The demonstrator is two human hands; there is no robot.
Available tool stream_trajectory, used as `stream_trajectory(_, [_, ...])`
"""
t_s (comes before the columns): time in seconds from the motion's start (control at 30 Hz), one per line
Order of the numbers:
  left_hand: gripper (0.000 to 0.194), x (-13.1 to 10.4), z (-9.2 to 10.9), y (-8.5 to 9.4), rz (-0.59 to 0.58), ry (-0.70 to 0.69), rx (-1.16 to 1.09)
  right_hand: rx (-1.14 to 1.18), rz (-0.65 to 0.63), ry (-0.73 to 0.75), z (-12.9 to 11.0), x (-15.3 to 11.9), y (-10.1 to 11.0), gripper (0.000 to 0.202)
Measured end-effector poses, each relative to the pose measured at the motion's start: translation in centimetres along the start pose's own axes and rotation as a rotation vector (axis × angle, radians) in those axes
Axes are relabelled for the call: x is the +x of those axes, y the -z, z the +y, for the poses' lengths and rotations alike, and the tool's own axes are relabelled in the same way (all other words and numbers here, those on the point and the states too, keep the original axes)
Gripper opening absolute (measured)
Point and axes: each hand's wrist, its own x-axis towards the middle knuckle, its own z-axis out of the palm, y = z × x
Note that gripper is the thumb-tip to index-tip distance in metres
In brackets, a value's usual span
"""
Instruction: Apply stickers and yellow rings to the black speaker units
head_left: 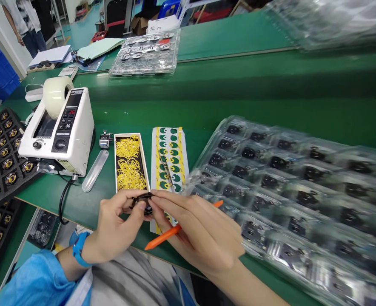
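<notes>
We've got both hands together over the near edge of the green bench (207, 102). The left hand (119, 227) is pinching a small, dark, roundish part (147, 205) between thumb and fingers, and the right hand (203, 238) has its fingertips on the other side of it. Fingers cover a good bit of that part, so we can't really swear to what it is. The right hand also has an orange stick (165, 238) tucked through its fingers, pointed end towards the left forearm. There's a blue wristband (79, 250) on the left wrist.

Just past the fingertips we see a yellow-and-white sticker sheet (183, 146) with green shapes, and beside it, beyond the left hand, an open box (115, 163) full of yellow rings (130, 172). Further left of that hand: a clear plastic strip (95, 171), a little tally counter (104, 139) and a white tape dispenser (86, 119) with a fat tape roll (54, 95), then a black tray (21, 180) of round parts.

Right of the right hand, a big clear tray (214, 143) holds rows of black pieces (279, 162). Well beyond both hands sits another clear tray (172, 63), near some papers (97, 49).
</notes>
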Motion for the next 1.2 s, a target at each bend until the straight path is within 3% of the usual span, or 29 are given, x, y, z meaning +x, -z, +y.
stream_trajectory(0.17, [0.026,-0.1,-0.3,0.0,-0.024,-0.237,0.152,-0.02,0.035,0.028,0.2,-0.2,0.0,0.01])
stream_trajectory(0.5, [0.026,-0.6,-0.4,0.3,-0.003,-0.37,0.256,-0.026,-0.024,0.068,0.2,-0.4,0.2,0.009])
stream_trajectory(1.07, [0.025,-1.3,-0.4,-0.1,0.026,-0.358,0.284,-0.03,0.058,0.032,-0.6,-0.8,-0.1,0.012])
stream_trajectory(1.2, [0.02,-0.9,-0.4,0.1,0.021,-0.203,0.258,0.043,0.059,-0.105,-0.6,-0.9,-0.8,0.014])
